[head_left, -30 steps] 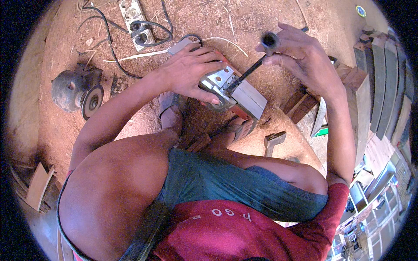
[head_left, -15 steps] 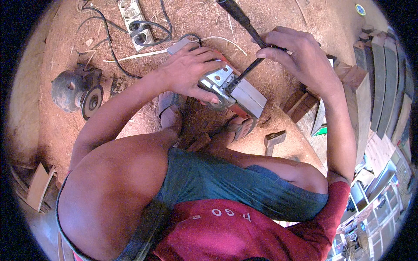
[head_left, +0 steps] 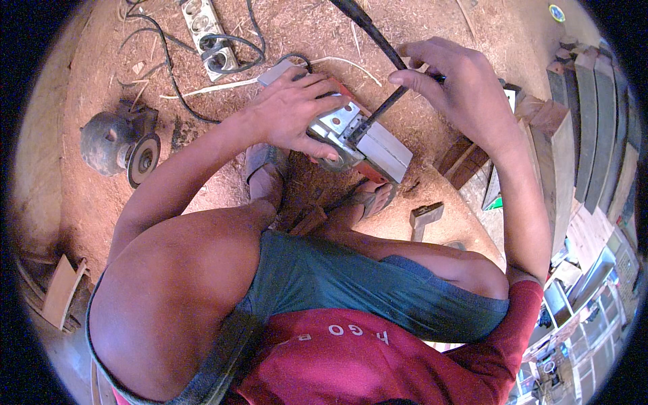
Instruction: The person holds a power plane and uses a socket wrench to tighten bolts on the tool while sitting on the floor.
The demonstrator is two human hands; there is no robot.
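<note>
My left hand (head_left: pixel 297 111) presses down on a grey and red power tool (head_left: pixel 368 145) lying on the sawdust floor, fingers spread over its metal body. My right hand (head_left: pixel 455 91) grips a long black-handled tool (head_left: pixel 374 40) whose thin dark shaft (head_left: pixel 378 115) points down into the top of the power tool. The black handle sticks up and away toward the top of the view. The tool's cord runs off to the upper left.
A power strip (head_left: pixel 206 30) with cables lies at the top. An angle grinder (head_left: pixel 121 145) sits at the left. My sandalled feet (head_left: pixel 266 172) are under the tool. A small wood block (head_left: pixel 425 217) lies to the right, near stacked timber (head_left: pixel 560 148).
My right hand has shifted its grip down the long tool, so the black handle now sticks out above it. The left hand and the power tool stayed put.
</note>
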